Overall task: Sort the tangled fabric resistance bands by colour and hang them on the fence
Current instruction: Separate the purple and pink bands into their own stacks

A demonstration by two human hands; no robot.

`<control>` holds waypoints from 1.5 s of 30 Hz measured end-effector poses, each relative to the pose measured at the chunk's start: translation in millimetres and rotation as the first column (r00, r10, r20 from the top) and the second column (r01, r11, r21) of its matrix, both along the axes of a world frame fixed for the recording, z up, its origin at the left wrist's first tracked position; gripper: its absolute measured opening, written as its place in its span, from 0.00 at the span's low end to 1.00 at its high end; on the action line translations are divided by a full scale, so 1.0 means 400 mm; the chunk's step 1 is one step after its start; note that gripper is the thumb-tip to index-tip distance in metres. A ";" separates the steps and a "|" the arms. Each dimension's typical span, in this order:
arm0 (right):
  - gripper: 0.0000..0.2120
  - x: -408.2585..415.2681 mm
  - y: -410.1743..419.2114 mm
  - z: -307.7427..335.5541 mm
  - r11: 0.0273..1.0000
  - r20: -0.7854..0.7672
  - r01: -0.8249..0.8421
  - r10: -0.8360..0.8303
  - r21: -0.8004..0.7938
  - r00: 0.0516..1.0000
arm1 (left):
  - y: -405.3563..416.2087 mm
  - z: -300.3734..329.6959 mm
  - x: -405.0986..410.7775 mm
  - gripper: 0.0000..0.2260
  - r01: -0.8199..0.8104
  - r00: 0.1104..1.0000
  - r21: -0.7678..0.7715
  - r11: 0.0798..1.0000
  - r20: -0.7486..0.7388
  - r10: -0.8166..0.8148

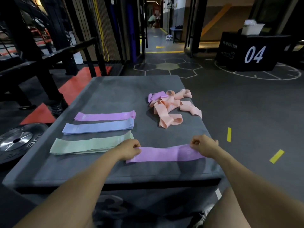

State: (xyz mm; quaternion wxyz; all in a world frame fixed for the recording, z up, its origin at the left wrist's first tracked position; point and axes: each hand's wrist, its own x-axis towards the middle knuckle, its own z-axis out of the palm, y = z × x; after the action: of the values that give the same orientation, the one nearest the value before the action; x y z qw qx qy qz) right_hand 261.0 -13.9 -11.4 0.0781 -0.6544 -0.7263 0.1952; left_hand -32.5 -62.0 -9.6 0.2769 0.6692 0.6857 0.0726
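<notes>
While both hands are pinching the purple band (164,154) flat along the box's (115,171) near edge, left hand (130,149) and right hand (204,146) at its ends, the purple pile (105,116) is lying leftward, nearer the left hand.

Bare forearms, bare hands (166,148), sleeveless.

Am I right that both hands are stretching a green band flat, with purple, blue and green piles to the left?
Not quite. The head view shows the left hand and right hand pinching a purple band, not a green one. The purple pile, blue pile and green pile do lie left.
</notes>
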 end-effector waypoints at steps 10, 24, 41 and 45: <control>0.07 0.010 0.041 -0.035 0.983 -0.083 0.169 -0.162 0.074 0.983 | 0.005 -0.038 0.000 0.05 -0.120 0.989 0.160 0.980 -0.063 0.131; 0.11 0.004 0.017 -0.084 0.931 -0.282 0.360 -0.330 0.062 0.901 | -0.049 -0.088 -0.004 0.11 -0.302 0.951 0.407 0.862 0.190 0.243; 0.21 -0.026 -0.024 -0.093 0.814 -0.331 0.580 -0.559 -0.044 0.760 | -0.038 -0.121 0.002 0.12 -0.658 0.753 0.135 0.741 0.127 0.646; 0.21 -0.021 -0.024 -0.083 0.800 -0.360 0.588 -0.587 -0.120 0.725 | -0.037 -0.115 0.001 0.10 -0.678 0.733 0.039 0.734 0.108 0.672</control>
State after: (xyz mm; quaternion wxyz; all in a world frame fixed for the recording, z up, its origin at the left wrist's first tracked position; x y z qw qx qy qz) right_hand 252.6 -23.7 -44.7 0.2758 -0.7996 -0.4527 0.2821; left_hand -32.3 -76.7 -55.5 0.2355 0.3810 0.8658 0.2230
